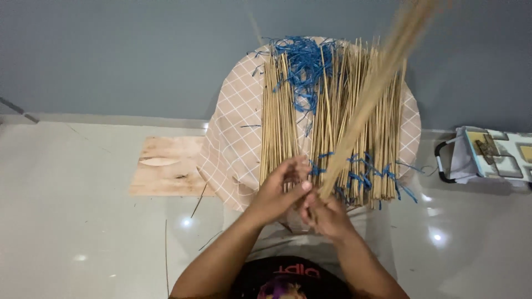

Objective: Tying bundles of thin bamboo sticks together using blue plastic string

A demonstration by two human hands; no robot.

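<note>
Glossy pale floor tiles (72, 221) fill the lower and left parts of the frame, with a grey wall (111, 55) across the top. At centre, a checked peach cloth (233, 127) is draped over a rounded support, and rows of thin bamboo sticks (280, 116) tied with frayed blue twine (302, 66) are laid on it, their long axes running up the frame. A bare wooden board (166, 166) lies on the floor to the left of the cloth, and a handled bag (487, 158) is seen at the right edge. A blurred bundle of sticks (371, 88) slants from lower centre toward the upper right; its lower end is clenched in the right hand (327, 216). The left hand (277, 194), just beside it, is closed about the same base.
</note>
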